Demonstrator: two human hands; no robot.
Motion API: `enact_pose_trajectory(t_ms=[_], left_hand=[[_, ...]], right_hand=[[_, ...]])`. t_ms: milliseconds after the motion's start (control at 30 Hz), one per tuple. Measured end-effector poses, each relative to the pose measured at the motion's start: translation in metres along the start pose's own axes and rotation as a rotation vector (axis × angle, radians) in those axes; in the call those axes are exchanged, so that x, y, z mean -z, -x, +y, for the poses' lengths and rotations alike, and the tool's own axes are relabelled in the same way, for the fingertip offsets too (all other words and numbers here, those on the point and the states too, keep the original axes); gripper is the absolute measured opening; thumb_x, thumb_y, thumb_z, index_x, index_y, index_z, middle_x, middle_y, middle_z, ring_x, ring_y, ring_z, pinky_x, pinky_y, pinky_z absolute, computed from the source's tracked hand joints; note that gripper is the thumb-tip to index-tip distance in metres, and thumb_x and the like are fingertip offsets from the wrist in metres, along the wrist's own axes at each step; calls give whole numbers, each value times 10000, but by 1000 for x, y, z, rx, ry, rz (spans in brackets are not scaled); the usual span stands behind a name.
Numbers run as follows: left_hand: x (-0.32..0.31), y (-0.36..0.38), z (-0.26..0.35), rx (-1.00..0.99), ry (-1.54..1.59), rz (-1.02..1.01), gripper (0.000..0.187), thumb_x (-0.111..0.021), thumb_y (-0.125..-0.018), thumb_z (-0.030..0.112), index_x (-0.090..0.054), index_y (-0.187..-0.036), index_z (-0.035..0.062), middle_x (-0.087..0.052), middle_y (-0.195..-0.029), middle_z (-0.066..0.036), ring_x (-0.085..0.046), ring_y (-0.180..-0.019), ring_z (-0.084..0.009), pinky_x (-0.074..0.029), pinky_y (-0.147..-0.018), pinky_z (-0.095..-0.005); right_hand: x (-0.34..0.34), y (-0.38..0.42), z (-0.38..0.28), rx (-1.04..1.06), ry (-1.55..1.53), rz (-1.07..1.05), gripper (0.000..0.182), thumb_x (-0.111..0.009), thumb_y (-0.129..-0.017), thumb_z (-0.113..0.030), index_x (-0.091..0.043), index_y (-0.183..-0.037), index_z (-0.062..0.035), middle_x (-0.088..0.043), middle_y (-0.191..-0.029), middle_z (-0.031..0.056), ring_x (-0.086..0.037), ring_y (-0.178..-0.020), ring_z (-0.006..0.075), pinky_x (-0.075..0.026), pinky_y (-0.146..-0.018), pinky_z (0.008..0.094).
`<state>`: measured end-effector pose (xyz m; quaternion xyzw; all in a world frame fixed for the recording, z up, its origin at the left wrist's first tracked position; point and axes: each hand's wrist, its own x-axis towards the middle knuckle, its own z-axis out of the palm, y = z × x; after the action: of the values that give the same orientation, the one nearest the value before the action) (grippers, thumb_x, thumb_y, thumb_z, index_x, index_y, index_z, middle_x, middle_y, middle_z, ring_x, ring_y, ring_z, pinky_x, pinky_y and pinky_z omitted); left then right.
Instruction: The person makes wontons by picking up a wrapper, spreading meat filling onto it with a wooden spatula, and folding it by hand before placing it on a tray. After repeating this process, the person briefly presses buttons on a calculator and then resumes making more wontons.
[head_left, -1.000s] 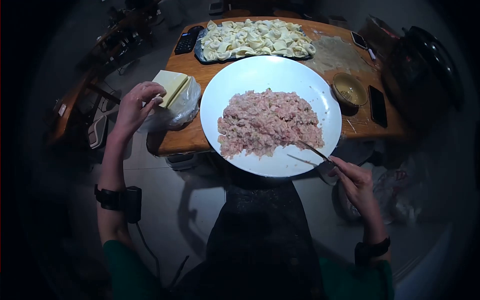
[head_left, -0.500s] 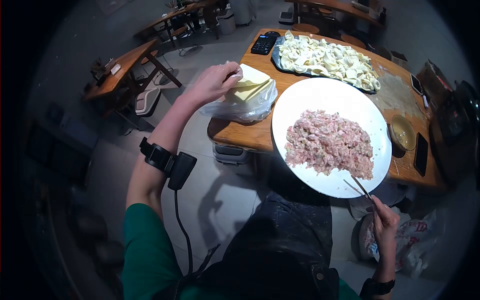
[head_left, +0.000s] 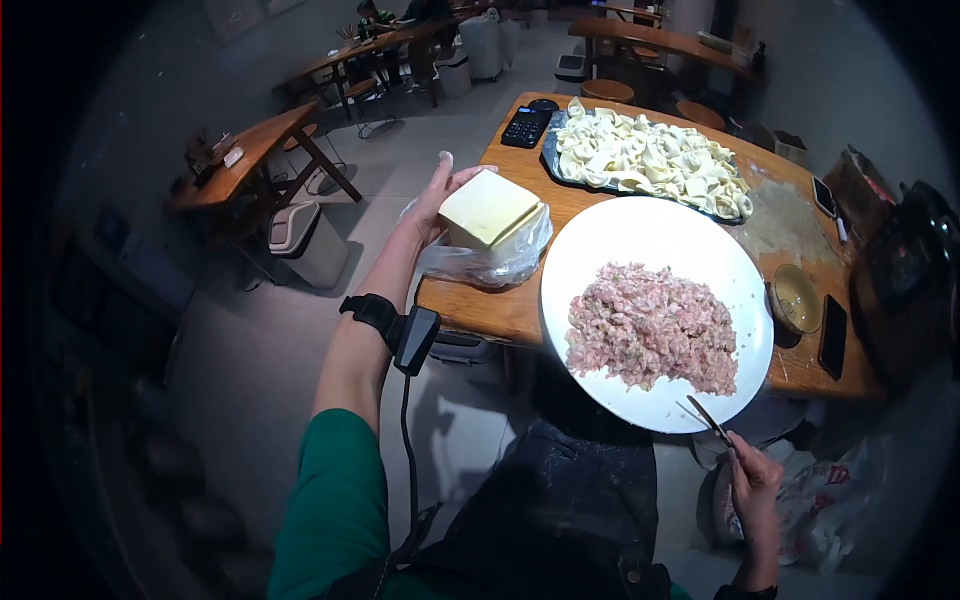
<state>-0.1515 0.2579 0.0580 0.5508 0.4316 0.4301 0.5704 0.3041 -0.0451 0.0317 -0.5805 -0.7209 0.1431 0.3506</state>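
My left hand (head_left: 445, 203) is open, thumb raised and fingers along the left and far side of a stack of square, pale yellow dough wrappers (head_left: 489, 207). The stack sits in a crumpled clear plastic bag (head_left: 500, 262) at the table's left end. My right hand (head_left: 754, 472) is closed around a thin, flat metal filling stick (head_left: 710, 417), whose tip lies over the near rim of a large white plate (head_left: 655, 225). On that plate is a broad mound of pink minced meat filling (head_left: 655, 330) with small green bits.
A dark tray (head_left: 565, 180) heaped with folded wontons (head_left: 650, 150) stands at the back of the wooden table (head_left: 470, 310), beside a calculator (head_left: 526, 127). To the right are a small bowl (head_left: 796, 300), a black phone (head_left: 832, 337) and another phone (head_left: 822, 194).
My left hand has gone from pinching at the top wrapper to opening beside the stack; the lifted wrapper edge now lies flat. My right hand still holds the stick near the plate's rim. The view has shifted.
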Motion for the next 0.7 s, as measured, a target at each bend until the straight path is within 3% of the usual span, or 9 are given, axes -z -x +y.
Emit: enact_pose_trajectory(t_ms=[67, 133, 400, 467, 500, 567, 600, 667, 700], left_hand=[[-6, 7, -2, 9, 244, 47, 812, -131, -884, 650, -375, -1339, 23, -501, -1268, -92, -491, -1156, -188, -382, -983, -299], [-15, 22, 1, 8, 252, 74, 805, -131, -887, 647, -370, -1339, 25, -493, -1272, -100, -478, -1174, -188, -390, -975, -310], [-44, 86, -23, -177, 33, 471, 608, -272, -954, 501, -440, -1264, 6, -541, -1145, -124, -503, -1080, -161, -381, -943, -311], [-44, 87, -26, -266, -241, 642, 467, -397, -954, 397, -503, -1208, 19, -555, -1127, -117, -518, -1064, -169, -406, -907, -295], [-42, 90, -22, -266, -239, 645, 467, -397, -954, 397, -503, -1208, 19, -555, -1127, -117, -518, -1064, -169, -406, -907, -295], [-40, 98, -3, -598, -633, 547, 251, -577, -870, 224, -609, -1073, 80, -597, -1028, -72, -561, -981, -177, -454, -814, -287], [-48, 104, 12, -594, -631, 546, 251, -577, -870, 224, -609, -1073, 80, -597, -1028, -72, -561, -981, -177, -454, -814, -287], [-67, 117, 39, -613, -1269, 244, 223, -642, -749, 32, -653, -964, 91, -602, -940, -47, -577, -916, -203, -468, -765, -290], [-71, 112, 38, -681, -1255, 203, 145, -652, -720, 45, -657, -851, 107, -582, -829, -52, -571, -817, -220, -467, -683, -316]], right_hand=[[0, 2, 0, -58, -32, -36, 286, -575, -794, 73, -626, -1067, 2, -616, -675, 122, -575, -567, 134, -429, -522, 248], [-1, 5, -1, -65, -43, -24, 282, -573, -797, 72, -624, -1067, 8, -622, -684, 123, -580, -575, 136, -432, -528, 248], [-13, -2, -3, -81, -64, -11, 267, -562, -814, 63, -619, -1071, 18, -636, -715, 133, -610, -629, 143, -449, -571, 239], [-11, -6, -2, -61, -99, -49, 264, -557, -822, 56, -617, -1076, 18, -640, -726, 134, -620, -651, 145, -457, -590, 238], [-10, -6, -2, -58, -98, -51, 264, -557, -822, 56, -617, -1076, 18, -640, -726, 134, -620, -651, 145, -457, -590, 238], [-7, -5, -1, -13, -68, 20, 262, -558, -825, 52, -615, -1079, 20, -644, -740, 135, -622, -657, 146, -462, -602, 238], [-7, -4, 0, -16, -67, 17, 262, -558, -825, 52, -615, -1079, 20, -644, -740, 135, -622, -657, 146, -462, -602, 238], [-8, -3, 2, -24, -89, 29, 260, -559, -826, 49, -614, -1079, 22, -646, -737, 136, -621, -653, 147, -464, -605, 239], [-9, -3, 1, -23, -89, 24, 260, -559, -826, 49, -614, -1079, 22, -646, -737, 136, -621, -653, 147, -464, -605, 239]])
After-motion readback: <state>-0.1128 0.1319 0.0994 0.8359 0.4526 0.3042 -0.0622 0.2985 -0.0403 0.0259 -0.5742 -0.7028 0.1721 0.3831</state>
